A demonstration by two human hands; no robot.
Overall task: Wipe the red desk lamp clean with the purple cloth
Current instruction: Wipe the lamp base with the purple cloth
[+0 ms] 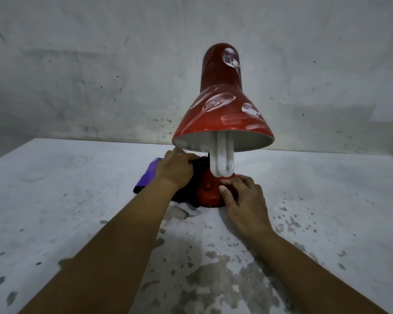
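While the red lamp point(222, 114) stands upright near the middle of the pale, stained counter point(55, 200), both hands work at its foot. Its shade opens toward the camera, red outside with whitish smears and leaf-like marks, white inside, and a white U-shaped bulb point(222, 159) hangs down from it, reaching to the top of the base. The round red base point(208, 193) sits on the counter with a small red button on its front face.

The left hand point(175, 169) lies palm down just left of the base, its fingers curled over a dark bundle, seemingly the lamp's black cord point(196, 172), with the fingertips hidden under the shade's rim; how firm this grip is I cannot tell. The purple cloth point(146, 177) lies on the counter beneath and left of that hand, a bright purple edge showing beyond the wrist, its near corner dark.

The right hand point(243, 198) holds the base's right side, thumb pressed on the front and fingers curled round the far side, the grip closed on it.

Behind stands a grey, scuffed wall point(100, 75). Dark blotches speckle the counter near the forearms.
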